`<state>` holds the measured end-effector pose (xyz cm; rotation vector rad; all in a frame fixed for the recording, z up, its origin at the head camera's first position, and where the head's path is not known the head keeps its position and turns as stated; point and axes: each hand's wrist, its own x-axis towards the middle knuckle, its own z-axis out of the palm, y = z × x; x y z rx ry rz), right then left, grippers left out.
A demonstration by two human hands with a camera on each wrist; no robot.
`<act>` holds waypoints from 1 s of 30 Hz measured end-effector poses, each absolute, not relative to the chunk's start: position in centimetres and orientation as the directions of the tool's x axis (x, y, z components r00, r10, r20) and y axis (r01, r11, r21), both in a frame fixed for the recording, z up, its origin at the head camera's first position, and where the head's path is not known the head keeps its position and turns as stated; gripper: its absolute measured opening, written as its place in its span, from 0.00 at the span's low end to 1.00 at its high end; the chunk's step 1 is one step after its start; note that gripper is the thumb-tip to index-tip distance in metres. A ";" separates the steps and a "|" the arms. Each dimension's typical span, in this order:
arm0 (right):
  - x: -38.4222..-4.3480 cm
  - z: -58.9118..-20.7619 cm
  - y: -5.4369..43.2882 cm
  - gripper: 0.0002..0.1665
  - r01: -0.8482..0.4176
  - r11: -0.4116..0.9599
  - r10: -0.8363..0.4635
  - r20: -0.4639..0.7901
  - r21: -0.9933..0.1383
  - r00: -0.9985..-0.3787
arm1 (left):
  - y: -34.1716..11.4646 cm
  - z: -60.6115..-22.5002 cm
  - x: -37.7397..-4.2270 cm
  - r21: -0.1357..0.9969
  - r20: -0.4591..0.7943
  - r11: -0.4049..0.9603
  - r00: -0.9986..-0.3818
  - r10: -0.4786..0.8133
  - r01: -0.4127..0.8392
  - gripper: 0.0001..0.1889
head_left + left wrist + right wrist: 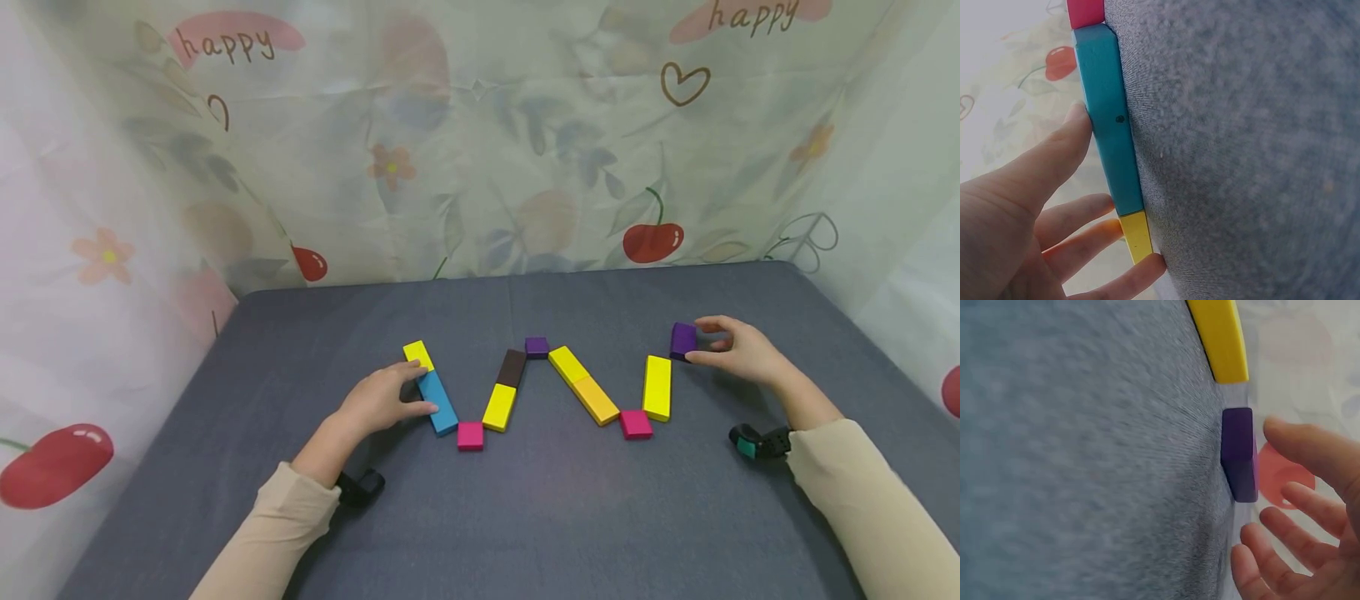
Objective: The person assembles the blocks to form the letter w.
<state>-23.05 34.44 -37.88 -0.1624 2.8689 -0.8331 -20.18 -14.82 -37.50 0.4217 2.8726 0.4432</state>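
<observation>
My left hand [378, 400] rests along a blue block [437, 404] and the yellow block [416, 353] at its far end. In the left wrist view the thumb touches the blue block and the loosely spread fingers reach both blocks. On the right, my right hand [738, 354] is beside a purple block [683, 340] with thumb and fingers spread. The right wrist view shows a gap between this purple block [1238, 444] and the fingertips. A long yellow block [657, 388] lies just left of it, apart from it.
Between the hands, a zigzag of blocks includes pink blocks [470, 436] at the low corners, a small purple block [536, 347] at the top, and brown [512, 368], yellow and orange-yellow [596, 401] ones. Grey cloth [525, 517] covers the table; a printed curtain [480, 167] hangs behind.
</observation>
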 end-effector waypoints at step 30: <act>-24.5 -38.2 34.8 0.47 -0.011 0.844 -0.137 -0.196 -0.537 -0.971 | -14.9 -37.4 -20.2 0.332 -0.158 0.908 -0.934 0.320 0.255 0.35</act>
